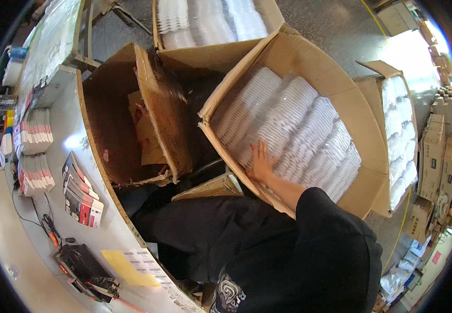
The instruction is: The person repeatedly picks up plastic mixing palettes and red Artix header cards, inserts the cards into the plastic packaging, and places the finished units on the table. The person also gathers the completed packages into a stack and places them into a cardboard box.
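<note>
Stacked white plastic trays [294,130] filled the big cardboard box [335,88] at centre right. I saw my right hand [261,163] laid flat on them, fingers spread, gripping nothing; my left hand was out of view. Pushing down could, I judged, tip those slippery rows or tear the box's near wall.

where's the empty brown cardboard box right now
In the head view, the empty brown box sits left of centre, between the grey worktable and the open carton of stacked white plastic trays.
</note>
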A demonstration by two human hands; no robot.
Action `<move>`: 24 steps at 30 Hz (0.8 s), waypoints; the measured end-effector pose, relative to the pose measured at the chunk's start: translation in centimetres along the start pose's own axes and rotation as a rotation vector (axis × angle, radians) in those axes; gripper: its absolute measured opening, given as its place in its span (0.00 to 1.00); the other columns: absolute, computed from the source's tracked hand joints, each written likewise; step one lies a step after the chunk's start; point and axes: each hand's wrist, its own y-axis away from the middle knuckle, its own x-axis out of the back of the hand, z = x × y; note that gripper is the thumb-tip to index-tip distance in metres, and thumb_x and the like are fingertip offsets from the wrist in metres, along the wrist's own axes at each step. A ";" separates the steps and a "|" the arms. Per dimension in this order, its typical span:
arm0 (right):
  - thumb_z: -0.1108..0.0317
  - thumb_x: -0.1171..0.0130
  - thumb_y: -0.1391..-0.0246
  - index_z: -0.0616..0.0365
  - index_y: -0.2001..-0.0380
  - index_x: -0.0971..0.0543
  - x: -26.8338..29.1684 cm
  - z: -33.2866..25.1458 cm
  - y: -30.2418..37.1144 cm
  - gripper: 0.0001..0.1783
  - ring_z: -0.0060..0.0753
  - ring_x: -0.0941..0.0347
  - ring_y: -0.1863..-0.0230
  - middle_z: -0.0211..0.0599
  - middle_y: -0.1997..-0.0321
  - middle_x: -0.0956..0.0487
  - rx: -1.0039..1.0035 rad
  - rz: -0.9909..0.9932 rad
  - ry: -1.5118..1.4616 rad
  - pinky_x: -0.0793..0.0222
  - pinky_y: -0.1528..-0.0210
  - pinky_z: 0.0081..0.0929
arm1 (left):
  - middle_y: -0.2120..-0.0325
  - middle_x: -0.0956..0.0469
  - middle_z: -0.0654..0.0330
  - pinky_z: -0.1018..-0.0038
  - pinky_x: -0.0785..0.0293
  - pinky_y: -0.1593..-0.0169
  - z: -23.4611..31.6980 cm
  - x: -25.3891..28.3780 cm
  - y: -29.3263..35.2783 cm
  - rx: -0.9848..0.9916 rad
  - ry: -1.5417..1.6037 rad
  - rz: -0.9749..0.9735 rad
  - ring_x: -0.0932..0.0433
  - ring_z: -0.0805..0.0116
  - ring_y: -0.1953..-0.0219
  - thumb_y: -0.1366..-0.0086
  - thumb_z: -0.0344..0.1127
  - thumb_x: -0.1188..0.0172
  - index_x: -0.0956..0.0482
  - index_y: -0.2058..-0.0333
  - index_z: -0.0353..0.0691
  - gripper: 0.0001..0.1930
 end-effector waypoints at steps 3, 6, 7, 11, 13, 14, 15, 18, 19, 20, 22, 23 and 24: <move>0.55 0.27 0.63 0.49 0.31 0.57 0.7 0.3 -0.1 0.62 0.56 0.76 0.27 0.46 0.27 0.74 -0.049 0.121 0.139 0.59 0.41 0.76 | 0.56 0.27 0.45 0.64 0.27 0.60 0.0 0.3 0.4 0.021 0.010 -0.072 0.27 0.52 0.55 0.34 0.39 0.43 0.20 0.67 0.37 0.11; 0.59 0.29 0.61 0.44 0.31 0.58 2.1 1.6 -0.1 0.60 0.60 0.78 0.27 0.47 0.27 0.75 -0.129 0.066 0.069 0.60 0.40 0.76 | 0.56 0.27 0.46 0.64 0.26 0.60 -0.5 1.0 0.8 -0.020 -0.025 -0.094 0.27 0.52 0.55 0.35 0.39 0.43 0.20 0.67 0.37 0.11; 0.61 0.30 0.59 0.43 0.31 0.58 2.3 2.1 -0.1 0.59 0.61 0.79 0.28 0.47 0.27 0.76 -0.150 0.071 0.015 0.60 0.40 0.76 | 0.56 0.27 0.46 0.63 0.26 0.59 -0.8 1.3 0.8 -0.032 -0.042 -0.103 0.27 0.52 0.55 0.35 0.39 0.43 0.20 0.67 0.37 0.11; 0.68 0.43 0.48 0.43 0.31 0.54 0.6 2.5 0.1 0.45 0.67 0.68 0.29 0.52 0.27 0.67 -0.113 0.137 0.122 0.55 0.40 0.73 | 0.57 0.26 0.47 0.58 0.30 0.53 -1.3 1.8 1.4 0.014 -0.054 -0.112 0.28 0.51 0.53 0.35 0.38 0.43 0.21 0.67 0.37 0.10; 0.68 0.48 0.45 0.45 0.31 0.52 -1.0 2.2 0.4 0.40 0.70 0.62 0.30 0.55 0.28 0.61 -0.051 0.240 0.171 0.51 0.41 0.71 | 0.57 0.26 0.47 0.58 0.30 0.53 -1.2 1.8 2.0 0.042 0.031 -0.101 0.27 0.51 0.53 0.35 0.38 0.43 0.21 0.68 0.37 0.10; 0.68 0.50 0.43 0.46 0.32 0.51 -1.8 2.1 0.7 0.38 0.70 0.59 0.31 0.56 0.28 0.59 -0.035 0.305 0.232 0.48 0.42 0.70 | 0.57 0.26 0.46 0.58 0.30 0.53 -1.0 1.7 2.4 0.064 0.069 -0.094 0.27 0.51 0.54 0.35 0.38 0.43 0.21 0.68 0.37 0.09; 0.68 0.53 0.42 0.47 0.32 0.51 -2.2 2.1 0.8 0.36 0.70 0.57 0.32 0.57 0.29 0.57 -0.037 0.281 0.282 0.46 0.43 0.69 | 0.58 0.26 0.46 0.59 0.29 0.54 -0.7 1.8 2.9 0.094 0.052 -0.126 0.27 0.51 0.54 0.35 0.37 0.43 0.21 0.68 0.36 0.09; 0.60 0.41 0.48 0.50 0.32 0.51 -2.2 2.2 1.1 0.44 0.70 0.57 0.32 0.59 0.29 0.58 -0.041 0.255 0.408 0.41 0.48 0.67 | 0.57 0.27 0.45 0.60 0.28 0.56 0.0 1.7 3.7 0.040 0.083 -0.140 0.26 0.51 0.56 0.35 0.36 0.42 0.21 0.67 0.34 0.10; 0.57 0.37 0.51 0.50 0.32 0.51 -1.8 2.3 1.1 0.47 0.70 0.57 0.32 0.59 0.29 0.60 -0.046 0.153 0.331 0.41 0.48 0.67 | 0.58 0.26 0.45 0.60 0.28 0.57 0.2 1.9 3.8 0.034 0.046 -0.171 0.25 0.51 0.57 0.36 0.36 0.42 0.21 0.67 0.33 0.10; 0.55 0.34 0.54 0.50 0.32 0.51 -1.2 2.5 1.2 0.50 0.71 0.58 0.32 0.59 0.29 0.61 -0.046 0.119 0.276 0.40 0.48 0.67 | 0.58 0.26 0.45 0.60 0.27 0.57 0.3 2.0 3.8 0.050 0.049 -0.174 0.25 0.51 0.57 0.35 0.36 0.42 0.21 0.67 0.33 0.10; 0.51 0.30 0.60 0.50 0.33 0.51 -0.3 2.3 1.3 0.56 0.71 0.61 0.31 0.59 0.29 0.64 -0.052 0.067 0.251 0.40 0.49 0.67 | 0.58 0.26 0.45 0.60 0.27 0.57 0.5 2.2 3.8 0.084 0.056 -0.175 0.26 0.51 0.57 0.35 0.35 0.42 0.21 0.66 0.33 0.10; 0.49 0.28 0.63 0.50 0.33 0.51 0.0 2.2 1.3 0.59 0.71 0.62 0.31 0.60 0.29 0.66 -0.056 0.046 0.236 0.40 0.49 0.67 | 0.58 0.26 0.45 0.61 0.27 0.59 0.5 2.3 3.9 0.092 0.067 -0.161 0.26 0.51 0.57 0.35 0.36 0.43 0.21 0.66 0.33 0.10; 0.49 0.28 0.62 0.50 0.33 0.49 0.1 2.1 1.4 0.57 0.71 0.63 0.31 0.59 0.29 0.66 -0.052 0.067 0.234 0.41 0.49 0.68 | 0.58 0.26 0.45 0.61 0.27 0.59 0.5 2.3 4.0 0.097 0.065 -0.158 0.25 0.51 0.57 0.35 0.36 0.43 0.21 0.65 0.33 0.10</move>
